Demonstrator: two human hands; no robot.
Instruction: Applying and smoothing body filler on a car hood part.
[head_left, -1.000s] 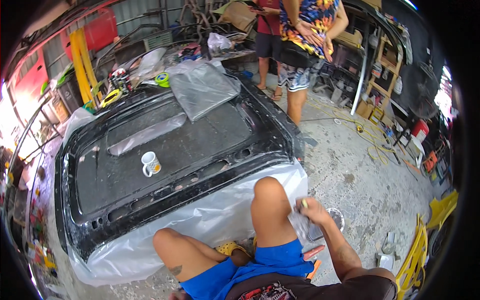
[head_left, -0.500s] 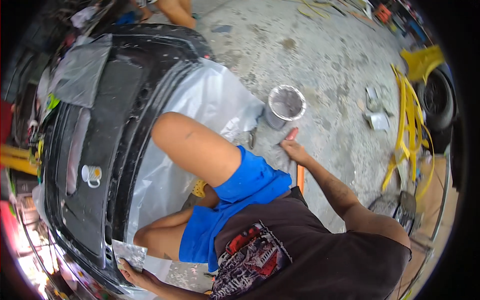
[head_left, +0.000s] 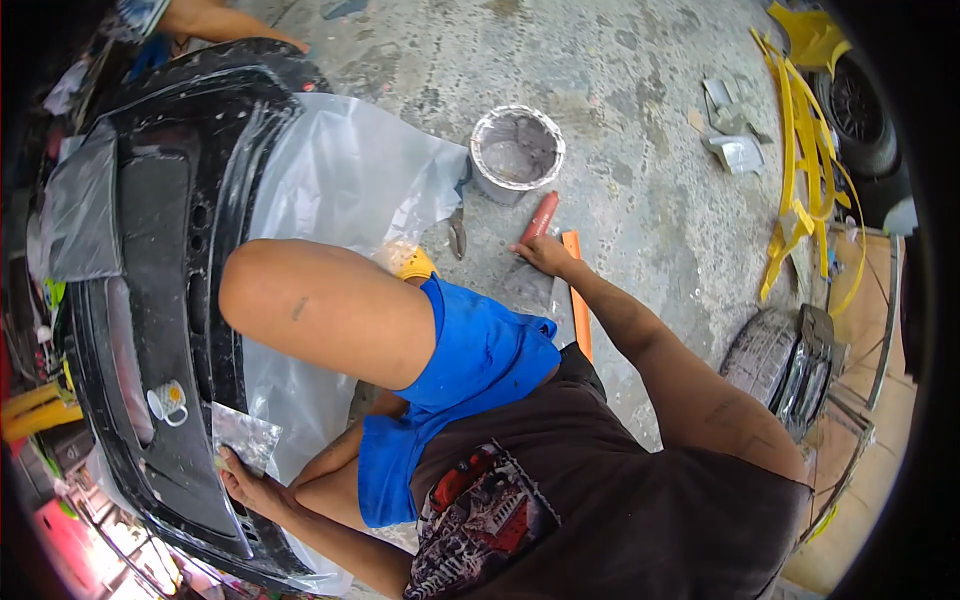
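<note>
My left hand (head_left: pixel 246 482) pinches the edge of a flat metallic sheet (head_left: pixel 245 436) with grey smears, over the near edge of a big black car body panel (head_left: pixel 185 215). A white mug (head_left: pixel 168 403) with a yellow pattern rests on that panel. Out on the floor, the fingers of my right hand (head_left: pixel 545 256) close around the lower end of a red tube (head_left: pixel 542 216). Just beyond the tube stands a bucket (head_left: pixel 518 192) holding grey paste. Below my right hand lies a dark grey flat piece (head_left: pixel 527 285), and beside it an orange bar (head_left: pixel 577 300).
Translucent plastic sheeting (head_left: pixel 350 170) spreads beside the panel, under my raised leg. A dark hand tool (head_left: pixel 457 235) lies near the bucket. Yellow strips (head_left: pixel 795 190) and tires (head_left: pixel 860 110) are at the right. Another person's arm (head_left: pixel 225 20) reaches in at the far left.
The view has shifted, so most things appear further left and higher. More of the red tube shows at my right hand. My left hand still holds the metallic sheet.
</note>
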